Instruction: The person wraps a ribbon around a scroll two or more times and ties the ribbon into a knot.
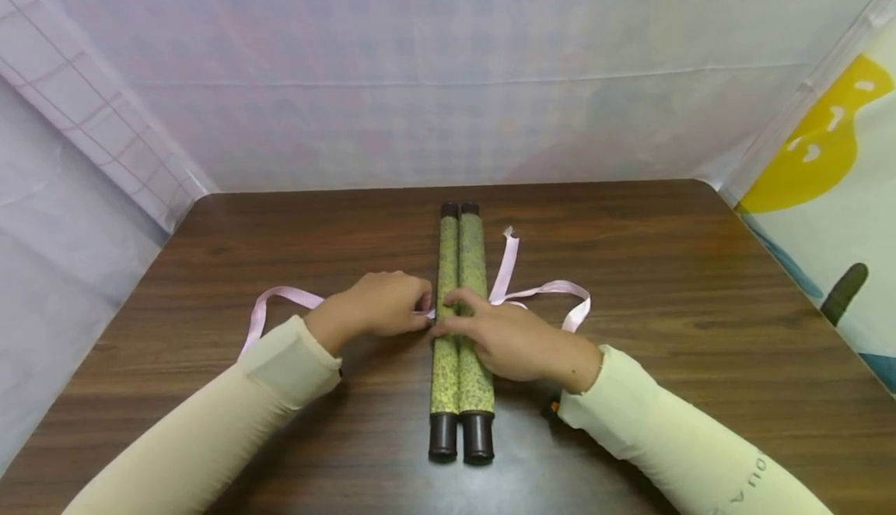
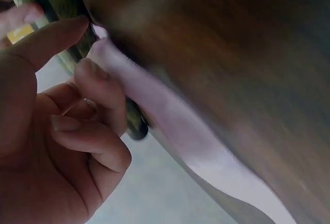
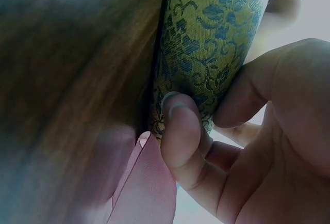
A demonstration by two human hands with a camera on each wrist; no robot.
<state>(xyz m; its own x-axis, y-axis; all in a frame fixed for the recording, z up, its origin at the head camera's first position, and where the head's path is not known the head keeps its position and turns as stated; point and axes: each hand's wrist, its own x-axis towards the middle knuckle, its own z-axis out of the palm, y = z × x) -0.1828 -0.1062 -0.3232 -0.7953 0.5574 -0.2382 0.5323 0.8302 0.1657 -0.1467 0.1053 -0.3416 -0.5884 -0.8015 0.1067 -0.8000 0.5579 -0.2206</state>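
Note:
A scroll [image 1: 446, 375], rolled from both ends into two yellow-green brocade rolls with dark end knobs, lies lengthwise on the table. A pale pink ribbon [image 1: 287, 293] comes out on both sides of it. My left hand [image 1: 381, 303] is at the left roll, its fingertips pinching the ribbon [image 2: 165, 113] close to the roll's edge. From the right, my right hand [image 1: 514, 338] grips the scroll, two digits reaching across both rolls. In the right wrist view, curled fingers [image 3: 180, 136] press the patterned roll [image 3: 206, 38], next to the ribbon [image 3: 149, 182].
The dark wood-grain table [image 1: 665, 282] extends around the scroll. Looping ribbon [image 1: 560, 288] and a loose ribbon end [image 1: 507, 258] lie to the right. A pale curtain [image 1: 448, 71] hangs behind the table's far edge, with patterned cloth [image 1: 826, 141] at the right side.

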